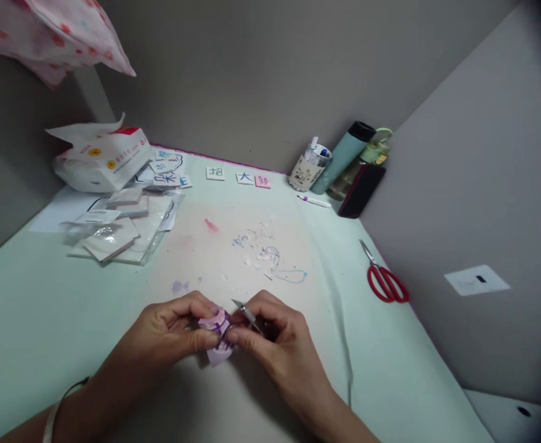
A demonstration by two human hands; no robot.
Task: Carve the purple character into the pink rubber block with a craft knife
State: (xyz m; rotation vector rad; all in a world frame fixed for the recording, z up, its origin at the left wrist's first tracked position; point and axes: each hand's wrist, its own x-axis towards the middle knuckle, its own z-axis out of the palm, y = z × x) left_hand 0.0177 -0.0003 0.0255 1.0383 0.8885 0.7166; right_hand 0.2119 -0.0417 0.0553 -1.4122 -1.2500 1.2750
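Observation:
Low in the middle of the head view, a small pink carving block (221,355) with purple lines is bent between my two hands. My left hand (178,329) is closed, its thumb and fingers pinching the block's left side. Closed as well, my right hand (275,335) has a craft knife (248,314) tucked in its fingers, blade pointing up and left. The right thumb and fingertip also press on the block, and they hide part of it. Beneath the hands lies a pale work sheet (233,277) with ink stains and small shavings.
Several character tiles (215,173) line the back. A bag of blank blocks (127,234) and a tissue pack (107,160) sit left. Right are a pen cup (305,172), a teal flask (344,157), a phone (361,191), a marker (314,201) and red scissors (385,280).

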